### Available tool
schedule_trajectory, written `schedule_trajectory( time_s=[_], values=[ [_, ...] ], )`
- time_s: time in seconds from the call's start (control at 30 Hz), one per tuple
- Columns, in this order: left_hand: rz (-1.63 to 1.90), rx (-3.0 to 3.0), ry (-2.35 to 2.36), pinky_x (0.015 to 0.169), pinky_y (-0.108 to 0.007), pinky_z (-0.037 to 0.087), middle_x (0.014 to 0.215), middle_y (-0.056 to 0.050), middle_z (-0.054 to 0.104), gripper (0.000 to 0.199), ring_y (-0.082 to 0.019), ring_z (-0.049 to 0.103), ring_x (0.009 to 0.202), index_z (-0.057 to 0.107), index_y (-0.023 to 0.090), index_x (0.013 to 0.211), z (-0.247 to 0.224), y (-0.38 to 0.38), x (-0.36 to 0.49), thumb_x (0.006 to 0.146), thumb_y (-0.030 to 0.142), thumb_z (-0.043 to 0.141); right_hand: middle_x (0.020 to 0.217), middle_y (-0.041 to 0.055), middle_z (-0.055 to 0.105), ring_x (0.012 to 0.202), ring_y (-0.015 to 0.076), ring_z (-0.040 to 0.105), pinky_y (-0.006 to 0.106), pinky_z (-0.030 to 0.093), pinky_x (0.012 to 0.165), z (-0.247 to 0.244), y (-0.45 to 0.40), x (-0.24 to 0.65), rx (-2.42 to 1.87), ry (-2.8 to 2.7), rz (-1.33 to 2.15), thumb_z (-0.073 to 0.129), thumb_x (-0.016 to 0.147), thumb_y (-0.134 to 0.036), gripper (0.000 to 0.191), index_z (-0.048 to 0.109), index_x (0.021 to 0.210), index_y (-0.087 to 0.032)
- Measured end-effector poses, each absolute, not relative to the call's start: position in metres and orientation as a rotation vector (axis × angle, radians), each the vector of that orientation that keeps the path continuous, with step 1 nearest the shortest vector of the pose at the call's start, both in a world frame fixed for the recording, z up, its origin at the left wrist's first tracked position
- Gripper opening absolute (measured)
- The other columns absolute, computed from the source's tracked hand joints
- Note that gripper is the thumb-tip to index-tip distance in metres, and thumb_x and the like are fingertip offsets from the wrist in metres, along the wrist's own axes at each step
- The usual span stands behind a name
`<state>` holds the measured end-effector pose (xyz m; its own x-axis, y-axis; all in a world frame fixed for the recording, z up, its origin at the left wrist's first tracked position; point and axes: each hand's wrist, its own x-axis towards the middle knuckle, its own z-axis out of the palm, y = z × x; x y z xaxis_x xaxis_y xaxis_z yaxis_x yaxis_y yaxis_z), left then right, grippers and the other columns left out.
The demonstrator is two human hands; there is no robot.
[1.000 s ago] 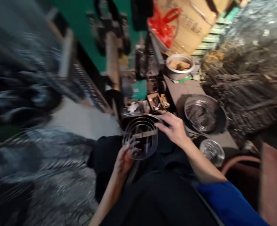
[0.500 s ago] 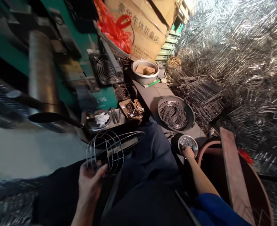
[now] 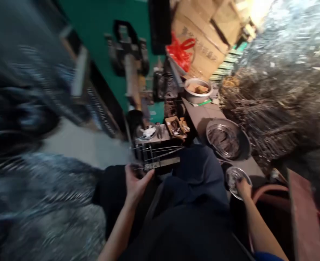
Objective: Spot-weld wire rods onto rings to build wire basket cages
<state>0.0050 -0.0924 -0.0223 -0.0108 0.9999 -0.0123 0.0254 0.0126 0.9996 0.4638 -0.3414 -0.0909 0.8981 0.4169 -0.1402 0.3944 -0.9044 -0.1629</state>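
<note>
My left hand [image 3: 137, 183] is closed on a wire basket [image 3: 151, 156] of thin metal rods with a long looped handle, held above my lap and blurred by motion. Its handle end points to the right, over a flat bar. To the right, my right hand [image 3: 243, 187] dips into a small metal bowl [image 3: 248, 175] of tiny metal pieces. Its fingers are drawn together, and what they pinch is too small and blurred to make out. Just beyond that bowl, a wide dark pan [image 3: 245, 146] holds a coil of bent wire rods [image 3: 223, 141].
A green machine [image 3: 95, 21] stands ahead, with a small parts box [image 3: 173, 125] and a dish [image 3: 149, 133] at its base. A basin [image 3: 198, 97] sits farther along the bench. Wire pieces [image 3: 274, 123] heap up at right, beside a reddish board [image 3: 306, 214] across a tub [image 3: 271, 187].
The view has swung left, so things sit farther right. The wire basket has tilted in my left hand, showing its side edge-on. My right hand stays in the small bowl.
</note>
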Motion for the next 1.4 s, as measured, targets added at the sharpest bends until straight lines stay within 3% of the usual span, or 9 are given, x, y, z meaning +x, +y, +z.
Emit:
schedule_trajectory(
  time_s=[0.13, 0.27, 0.4, 0.6, 1.07, 1.4],
  values=[
    [1.175, 1.28, 1.261, 0.059, -0.021, 0.043, 0.094, 0.003, 0.052, 0.051, -0.007, 0.047, 0.062, 0.044, 0.022, 0.101, -0.021, -0.089, 0.002, 0.071, 0.033, 0.084, 0.067, 0.0167, 0.069, 0.077, 0.0432, 0.071, 0.053, 0.055, 0.067, -0.059, -0.272, 0.467, -2.665, -0.715, 0.232, 0.054, 0.072, -0.042, 0.019, 0.061, 0.069, -0.025],
    [1.158, 1.305, 1.34, 0.058, -0.022, 0.043, 0.097, 0.002, 0.052, 0.052, -0.007, 0.048, 0.061, 0.043, 0.023, 0.103, -0.019, -0.087, 0.001, 0.072, 0.035, 0.083, 0.099, 0.0122, 0.076, 0.094, 0.0328, 0.072, 0.044, 0.057, 0.084, 0.003, -0.172, 0.406, -1.992, -1.056, 0.555, 0.065, 0.078, -0.055, 0.043, 0.073, 0.099, -0.019],
    [1.166, 1.278, 1.4, 0.058, -0.022, 0.043, 0.097, 0.002, 0.053, 0.051, -0.008, 0.048, 0.061, 0.044, 0.023, 0.102, -0.016, -0.085, 0.002, 0.072, 0.036, 0.083, 0.112, 0.0083, 0.075, 0.109, 0.0258, 0.068, 0.042, 0.051, 0.1, 0.052, -0.09, 0.314, -1.567, -1.652, 0.627, 0.059, 0.095, -0.041, 0.029, 0.074, 0.111, -0.022],
    [1.164, 1.291, 1.491, 0.067, -0.024, 0.046, 0.091, 0.002, 0.055, 0.047, -0.013, 0.055, 0.073, 0.046, 0.023, 0.099, -0.012, -0.077, -0.009, 0.072, 0.034, 0.083, 0.107, 0.0076, 0.076, 0.126, 0.0277, 0.059, 0.051, 0.039, 0.107, 0.044, -0.039, 0.238, -1.257, -2.193, 0.404, 0.05, 0.101, -0.023, 0.025, 0.073, 0.111, -0.023],
    [1.169, 1.16, 1.491, 0.071, -0.026, 0.049, 0.089, 0.001, 0.059, 0.047, -0.016, 0.059, 0.076, 0.047, 0.023, 0.099, -0.006, -0.062, -0.014, 0.072, 0.038, 0.082, 0.118, 0.0066, 0.075, 0.126, 0.0256, 0.059, 0.053, 0.023, 0.112, 0.034, -0.023, 0.214, -1.255, -2.311, 0.133, 0.049, 0.101, -0.015, 0.035, 0.064, 0.13, -0.027],
    [1.246, 1.248, 1.56, 0.065, -0.025, 0.046, 0.085, 0.002, 0.053, 0.047, -0.014, 0.055, 0.07, 0.044, 0.023, 0.099, 0.004, -0.052, -0.015, 0.074, 0.04, 0.081, 0.103, 0.0042, 0.078, 0.119, 0.0249, 0.064, 0.049, 0.029, 0.108, 0.043, -0.006, 0.206, -1.196, -2.151, 0.203, 0.053, 0.102, -0.024, 0.022, 0.072, 0.113, -0.029]
  ],
)
